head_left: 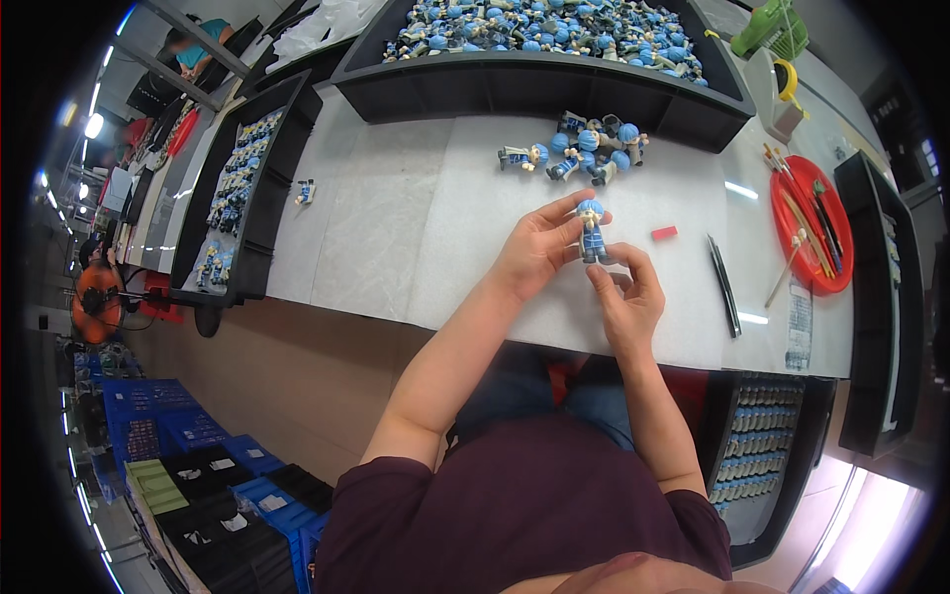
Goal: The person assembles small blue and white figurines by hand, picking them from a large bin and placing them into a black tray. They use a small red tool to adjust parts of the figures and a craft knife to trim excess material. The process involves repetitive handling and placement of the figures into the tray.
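Observation:
A small figurine [592, 234] with blue hair and a blue outfit stands upright between my hands, above the white worktop. My left hand [539, 243] grips it at the upper body and side. The thumb and fingers of my right hand [627, 295] close on its dark feet. Just beyond my hands lies a loose group of similar blue-haired figurines [586, 156]. To the right of my hands are a small pink block [664, 234] and dark tweezers [725, 287].
A large black bin [554, 91] heaped with figurines stands at the back. On the left is a black tray [259, 238] with figurines in rows. A red oval dish [836, 272] holds brushes, near a tape dispenser [777, 104] and a green fan [772, 30].

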A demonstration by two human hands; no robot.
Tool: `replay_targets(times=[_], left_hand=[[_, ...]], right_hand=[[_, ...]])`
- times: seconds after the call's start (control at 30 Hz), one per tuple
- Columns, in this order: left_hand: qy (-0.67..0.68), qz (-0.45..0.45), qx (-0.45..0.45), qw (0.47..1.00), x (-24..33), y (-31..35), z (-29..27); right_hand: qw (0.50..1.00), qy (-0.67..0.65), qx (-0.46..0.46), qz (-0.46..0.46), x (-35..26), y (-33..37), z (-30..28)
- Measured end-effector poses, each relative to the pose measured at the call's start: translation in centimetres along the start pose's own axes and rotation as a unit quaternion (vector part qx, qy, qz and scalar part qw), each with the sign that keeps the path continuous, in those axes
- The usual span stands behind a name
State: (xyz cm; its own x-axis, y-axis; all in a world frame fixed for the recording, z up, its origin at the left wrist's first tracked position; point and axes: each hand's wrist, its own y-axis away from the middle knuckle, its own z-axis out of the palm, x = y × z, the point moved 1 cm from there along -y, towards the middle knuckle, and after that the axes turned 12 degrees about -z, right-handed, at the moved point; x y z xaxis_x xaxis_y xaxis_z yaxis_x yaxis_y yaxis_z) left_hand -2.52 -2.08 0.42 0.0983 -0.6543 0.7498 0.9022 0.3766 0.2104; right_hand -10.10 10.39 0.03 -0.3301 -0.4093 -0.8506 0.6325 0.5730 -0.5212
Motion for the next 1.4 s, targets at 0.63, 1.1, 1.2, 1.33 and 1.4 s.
replay_targets(times=[0.63,1.1,1.2,1.33,1.4], left_hand=[[-0.021,-0.024,0.03,0.999,-0.19,-0.22,0.07],[-0.003,0.032,-0.005,0.999,-0.44,0.0,-0.39],[-0.007,0.036,-0.015,0.999,-0.46,0.01,-0.42],[0.001,0.032,-0.018,0.999,-0.3,0.1,-0.18],[0.0,0.031,-0.015,0.999,-0.3,0.09,-0.18]], right_hand=[[1.0,-0.007,0.008,0.006,0.3,0.35,-0.31],[0.987,-0.123,0.0,0.102,0.53,-0.02,-0.46],[0.987,-0.128,-0.001,0.1,0.51,-0.03,-0.4],[0.985,-0.135,-0.001,0.105,0.44,-0.01,-0.41],[0.984,-0.137,-0.001,0.11,0.43,-0.02,-0.4]])
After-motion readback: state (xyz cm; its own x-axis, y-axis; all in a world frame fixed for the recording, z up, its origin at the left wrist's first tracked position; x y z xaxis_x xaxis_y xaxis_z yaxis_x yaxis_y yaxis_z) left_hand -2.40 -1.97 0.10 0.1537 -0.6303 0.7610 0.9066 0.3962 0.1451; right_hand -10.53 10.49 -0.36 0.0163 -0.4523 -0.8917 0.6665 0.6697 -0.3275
